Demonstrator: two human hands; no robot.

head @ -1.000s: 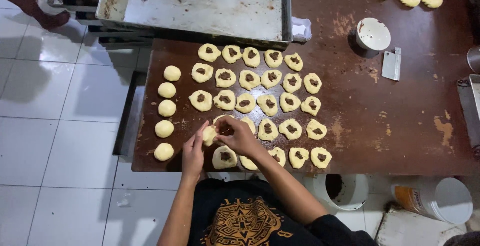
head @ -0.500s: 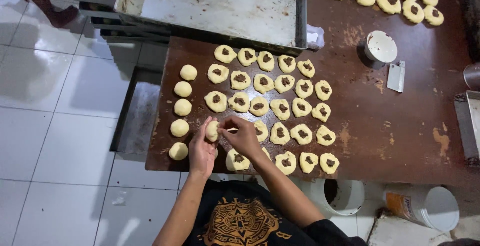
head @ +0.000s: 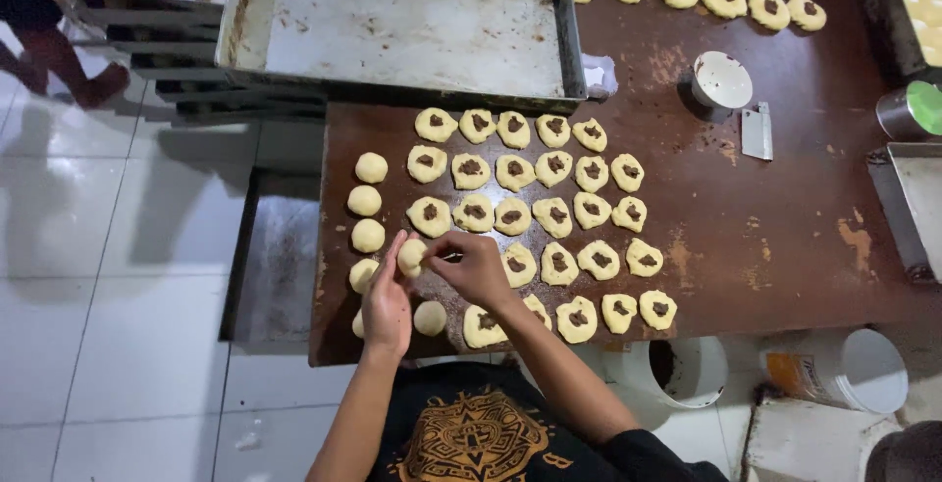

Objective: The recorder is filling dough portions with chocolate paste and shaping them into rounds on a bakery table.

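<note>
Left hand (head: 389, 297) cups a dough ball (head: 411, 255); right hand (head: 476, 268) pinches its seam shut. Judged best: seal fully, keeping filling inside, then set it with the closed balls (head: 367, 200) at left.

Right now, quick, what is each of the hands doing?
Left hand: cupped around a dough ball, holding it above the table.
Right hand: fingers pinched together at the same dough ball, touching its side.

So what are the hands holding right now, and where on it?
A pale dough ball. The left hand cups its underside and left side, and the right hand pinches its right edge with the fingertips. Nothing else is held.
</note>
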